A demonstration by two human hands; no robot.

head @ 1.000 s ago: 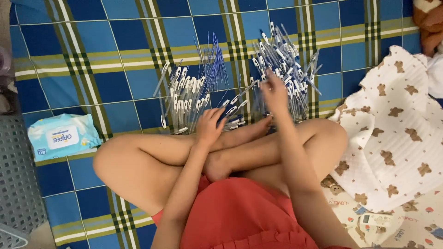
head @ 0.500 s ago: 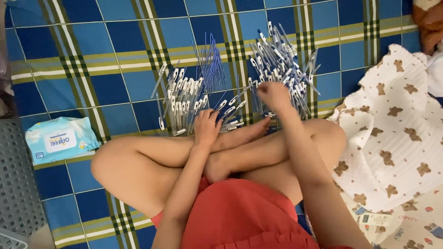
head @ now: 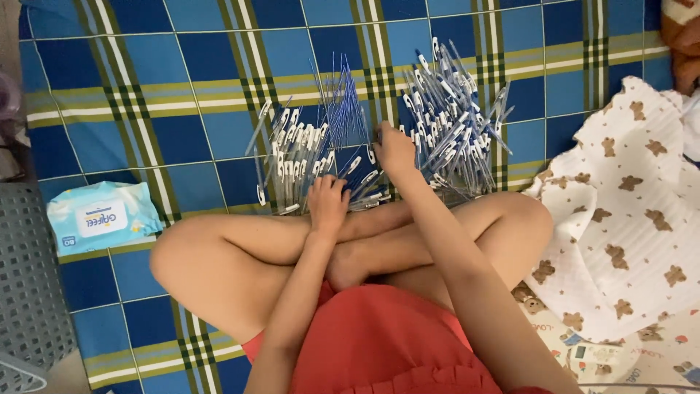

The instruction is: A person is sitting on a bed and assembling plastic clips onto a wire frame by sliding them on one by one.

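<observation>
I sit cross-legged on a blue plaid mat. A pile of clear pen barrels with white clips lies in front of my knees, and a bundle of thin blue refills lies just behind it. A bigger heap of pens lies to the right. My left hand rests at the near edge of the left pile, fingers curled on a pen barrel. My right hand reaches between the two piles and touches loose pens there; its fingertips are hidden.
A pale blue pack of wet wipes lies on the mat at the left, beside a grey plastic basket. A white cloth with brown bears covers the right side.
My right hand has moved left, from the big right heap to the gap between the piles. My left hand has stayed where it was.
</observation>
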